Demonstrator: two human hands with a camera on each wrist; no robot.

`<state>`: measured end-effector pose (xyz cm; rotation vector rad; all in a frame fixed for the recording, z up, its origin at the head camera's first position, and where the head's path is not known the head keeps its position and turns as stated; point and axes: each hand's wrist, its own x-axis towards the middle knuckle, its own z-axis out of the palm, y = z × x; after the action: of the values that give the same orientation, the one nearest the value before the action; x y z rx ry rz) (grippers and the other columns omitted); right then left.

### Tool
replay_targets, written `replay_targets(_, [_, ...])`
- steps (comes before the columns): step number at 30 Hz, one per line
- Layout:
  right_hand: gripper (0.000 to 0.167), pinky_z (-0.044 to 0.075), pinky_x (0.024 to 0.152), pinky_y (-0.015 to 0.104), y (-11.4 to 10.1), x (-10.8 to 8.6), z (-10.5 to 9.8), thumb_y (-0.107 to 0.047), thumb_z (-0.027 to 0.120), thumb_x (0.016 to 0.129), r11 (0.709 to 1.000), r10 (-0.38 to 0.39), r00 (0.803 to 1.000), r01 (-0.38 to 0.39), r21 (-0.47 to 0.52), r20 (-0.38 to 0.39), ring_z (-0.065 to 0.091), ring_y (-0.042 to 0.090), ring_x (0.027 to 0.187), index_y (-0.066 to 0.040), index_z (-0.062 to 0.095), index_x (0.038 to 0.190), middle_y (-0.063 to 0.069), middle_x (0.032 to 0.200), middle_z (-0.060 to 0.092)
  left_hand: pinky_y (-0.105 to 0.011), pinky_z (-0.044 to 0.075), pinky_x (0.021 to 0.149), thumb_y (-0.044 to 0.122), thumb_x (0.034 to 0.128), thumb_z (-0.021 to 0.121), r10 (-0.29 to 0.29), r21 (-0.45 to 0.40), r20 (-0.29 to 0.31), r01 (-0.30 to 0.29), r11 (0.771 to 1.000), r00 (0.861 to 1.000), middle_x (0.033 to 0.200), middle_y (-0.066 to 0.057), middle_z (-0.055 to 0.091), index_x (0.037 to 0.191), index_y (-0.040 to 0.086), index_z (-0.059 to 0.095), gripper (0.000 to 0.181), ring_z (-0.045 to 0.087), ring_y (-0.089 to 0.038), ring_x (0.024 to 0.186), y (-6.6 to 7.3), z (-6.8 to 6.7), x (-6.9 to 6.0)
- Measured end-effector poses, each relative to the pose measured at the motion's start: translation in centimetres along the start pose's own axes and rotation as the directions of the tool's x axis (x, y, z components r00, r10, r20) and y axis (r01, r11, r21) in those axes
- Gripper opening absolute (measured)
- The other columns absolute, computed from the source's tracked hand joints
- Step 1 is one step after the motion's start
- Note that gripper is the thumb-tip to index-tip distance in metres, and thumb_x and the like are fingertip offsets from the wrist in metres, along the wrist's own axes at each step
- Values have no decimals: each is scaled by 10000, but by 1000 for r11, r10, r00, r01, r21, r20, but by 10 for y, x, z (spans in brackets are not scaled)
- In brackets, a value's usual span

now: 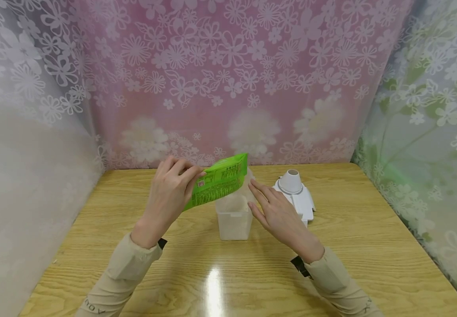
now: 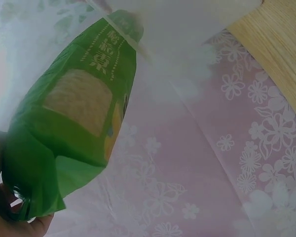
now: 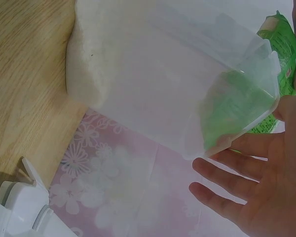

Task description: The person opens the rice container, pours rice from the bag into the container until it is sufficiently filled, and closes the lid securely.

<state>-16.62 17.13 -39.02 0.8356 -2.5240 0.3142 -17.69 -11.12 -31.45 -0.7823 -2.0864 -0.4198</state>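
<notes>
My left hand (image 1: pixel 169 187) grips one end of a green printed bag (image 1: pixel 222 178); in the left wrist view a window in the bag (image 2: pixel 81 98) shows pale grains. The bag tilts over the top of a translucent plastic container (image 1: pixel 234 226) on the table, its far end at the opening. Whitish contents are visible low in the container (image 3: pixel 153 84) in the right wrist view. My right hand (image 1: pixel 279 215) touches the container's rim from the right, its fingers (image 3: pixel 227 175) spread and mostly straight.
Behind my right hand lies a white plastic part (image 1: pixel 291 182) with a cone-shaped spout, partly hidden by the hand. The wooden table (image 1: pixel 165 268) ends at a pink floral curtain (image 1: pixel 212 88) at the back, with pale floral curtains on both sides.
</notes>
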Motion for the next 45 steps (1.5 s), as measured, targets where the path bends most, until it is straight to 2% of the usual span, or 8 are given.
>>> replay_targets(10, [534,466,1047,496,0,0,1,-341,476,1078,1000,-3,1000,3,-4,-9,555,355,1282,16,491,1476,161,1515,493,-377,392,675,117,918,751,-5,-1,4,5,1000,1000,860,-78,667,908,66,779,59,535,-294,826,1,0,0])
replay_targets(25, [534,475,1034,490,-1,0,1,-344,470,1081,1000,0,1000,0,-4,-10,553,342,1287,19,496,1471,160,1513,494,-429,444,734,123,909,766,28,-1,15,-28,1000,1000,865,-80,659,883,72,764,58,548,-296,852,0,-6,-1])
replay_targets(37, [551,474,1035,491,-1,0,-1,-379,431,1092,1000,-2,1000,2,-8,-13,559,349,1278,13,495,1474,164,1511,494,-415,443,752,124,902,772,36,3,30,-36,999,999,862,-75,665,895,68,771,56,521,-286,823,3,-8,4])
replay_targets(45, [550,479,1028,485,0,0,0,-380,420,1095,1000,-6,1000,6,-9,-24,562,342,1274,17,503,1467,165,1506,500,-411,454,751,126,877,795,57,1,19,-57,998,998,851,-75,678,877,63,766,69,533,-283,816,4,-9,8])
